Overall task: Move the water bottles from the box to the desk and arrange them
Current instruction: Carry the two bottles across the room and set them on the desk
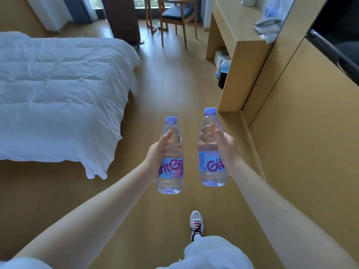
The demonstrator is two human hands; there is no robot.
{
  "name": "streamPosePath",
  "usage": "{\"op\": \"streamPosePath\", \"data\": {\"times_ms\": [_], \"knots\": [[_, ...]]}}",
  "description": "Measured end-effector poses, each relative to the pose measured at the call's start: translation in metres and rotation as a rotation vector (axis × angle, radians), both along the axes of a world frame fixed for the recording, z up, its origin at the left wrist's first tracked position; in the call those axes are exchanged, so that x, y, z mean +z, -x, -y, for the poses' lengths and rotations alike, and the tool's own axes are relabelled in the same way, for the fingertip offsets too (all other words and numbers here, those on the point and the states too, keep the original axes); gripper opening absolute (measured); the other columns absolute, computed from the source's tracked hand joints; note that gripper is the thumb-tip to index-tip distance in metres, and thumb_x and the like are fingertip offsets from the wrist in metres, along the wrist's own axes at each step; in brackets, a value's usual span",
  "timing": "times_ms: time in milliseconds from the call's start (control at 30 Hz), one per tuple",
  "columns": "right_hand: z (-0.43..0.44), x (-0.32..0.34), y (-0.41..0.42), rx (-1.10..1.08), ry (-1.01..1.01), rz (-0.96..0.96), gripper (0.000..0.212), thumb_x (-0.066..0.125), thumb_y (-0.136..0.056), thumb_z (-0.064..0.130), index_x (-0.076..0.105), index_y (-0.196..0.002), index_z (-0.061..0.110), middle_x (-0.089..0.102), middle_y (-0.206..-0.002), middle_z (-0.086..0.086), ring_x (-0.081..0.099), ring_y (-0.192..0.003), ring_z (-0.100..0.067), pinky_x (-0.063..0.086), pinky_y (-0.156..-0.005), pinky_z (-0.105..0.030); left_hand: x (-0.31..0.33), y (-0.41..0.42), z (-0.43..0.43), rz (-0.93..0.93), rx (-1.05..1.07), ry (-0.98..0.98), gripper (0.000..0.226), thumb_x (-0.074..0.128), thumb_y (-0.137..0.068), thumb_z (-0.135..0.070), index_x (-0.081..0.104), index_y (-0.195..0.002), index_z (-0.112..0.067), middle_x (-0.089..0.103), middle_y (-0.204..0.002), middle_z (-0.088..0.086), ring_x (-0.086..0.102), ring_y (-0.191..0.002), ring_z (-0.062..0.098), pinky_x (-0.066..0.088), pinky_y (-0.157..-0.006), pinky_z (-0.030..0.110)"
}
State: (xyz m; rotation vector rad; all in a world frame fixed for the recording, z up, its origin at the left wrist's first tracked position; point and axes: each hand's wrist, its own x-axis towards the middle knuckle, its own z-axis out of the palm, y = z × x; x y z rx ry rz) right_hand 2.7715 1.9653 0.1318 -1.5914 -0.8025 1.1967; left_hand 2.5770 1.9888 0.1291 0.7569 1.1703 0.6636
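Each hand carries one capped bottle upright, probably so both can go straight down on arrival. The left hand (156, 154) wraps its grip round the waist of the left bottle (172, 167). The right hand (225, 150) curls its grip about the shoulder of the right bottle (209, 166). Both bottles look full of clear water. The worktop (237, 22) lies at one o'clock, well apart. The box is out of sight.

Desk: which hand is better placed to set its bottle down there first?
Right, probably. The desk lies ahead on the right, and the right hand grips the right bottle on that side; the left hand grips the left bottle nearer the bed.
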Motion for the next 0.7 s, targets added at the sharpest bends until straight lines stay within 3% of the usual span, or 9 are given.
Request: {"op": "streamPosePath", "data": {"times_ms": [167, 333, 467, 533, 600, 700], "knots": [[-0.077, 0.015, -0.028, 0.056, -0.017, -0.003, 0.060, 0.061, -0.079, 0.064, 0.062, -0.102, 0.009, 0.070, -0.100, -0.022, 0.068, -0.097, -0.039, 0.052, -0.090, -0.050, 0.015, -0.033, -0.071, -0.004, -0.004, -0.051, 0.047, 0.053, -0.084, -0.055, 0.064, -0.098, -0.012, 0.071, -0.088, 0.011, 0.069, -0.071, 0.024, 0.058, -0.066, 0.033], [-0.144, 0.018, -0.052, 0.090, -0.036, 0.016, 0.066, 0.057, -0.069, 0.069, 0.063, -0.101, 0.011, 0.072, -0.095, -0.018, 0.067, -0.098, -0.035, 0.049, -0.093, -0.047, 0.022, -0.054, -0.130, 0.003, -0.009, -0.068, 0.054, 0.056, -0.077, -0.056, 0.060, -0.105, -0.010, 0.067, -0.098, 0.015, 0.066, -0.080, 0.029, 0.054, -0.080, 0.040], [-0.185, 0.016, -0.065, 0.107, -0.041, 0.004, 0.054, 0.057, -0.086, 0.060, 0.061, -0.107, 0.010, 0.075, -0.083, -0.010, 0.070, -0.090, -0.032, 0.052, -0.089, -0.048, 0.021, -0.057, -0.170, -0.023, 0.063, -0.075, 0.049, 0.056, -0.077, -0.056, 0.061, -0.098, -0.011, 0.068, -0.092, 0.012, 0.067, -0.075, 0.025, 0.057, -0.074, 0.036], [-0.204, 0.015, -0.068, 0.119, -0.046, -0.003, 0.054, 0.055, -0.088, 0.058, 0.061, -0.109, 0.009, 0.075, -0.081, -0.009, 0.071, -0.087, -0.028, 0.052, -0.086, -0.044, 0.019, -0.058, -0.190, -0.036, 0.062, -0.083, 0.052, 0.055, -0.077, -0.057, 0.060, -0.100, -0.010, 0.067, -0.096, 0.014, 0.066, -0.079, 0.027, 0.056, -0.078, 0.039], [-0.221, 0.014, -0.068, 0.112, -0.042, -0.007, 0.055, 0.055, -0.087, 0.059, 0.062, -0.109, 0.008, 0.074, -0.086, -0.014, 0.069, -0.089, -0.030, 0.052, -0.087, -0.044, 0.017, -0.060, -0.210, -0.040, 0.045, -0.085, 0.051, 0.055, -0.075, -0.057, 0.061, -0.097, -0.011, 0.069, -0.094, 0.012, 0.068, -0.076, 0.025, 0.057, -0.073, 0.036], [-0.248, 0.012, -0.069, 0.087, -0.027, 0.001, 0.064, 0.054, -0.079, 0.065, 0.064, -0.108, 0.009, 0.072, -0.072, 0.000, 0.067, -0.083, -0.024, 0.051, -0.081, -0.038, 0.014, -0.066, -0.246, -0.047, 0.030, -0.072, 0.046, 0.055, -0.080, -0.055, 0.063, -0.094, -0.012, 0.071, -0.088, 0.010, 0.069, -0.071, 0.023, 0.058, -0.067, 0.032]]}}
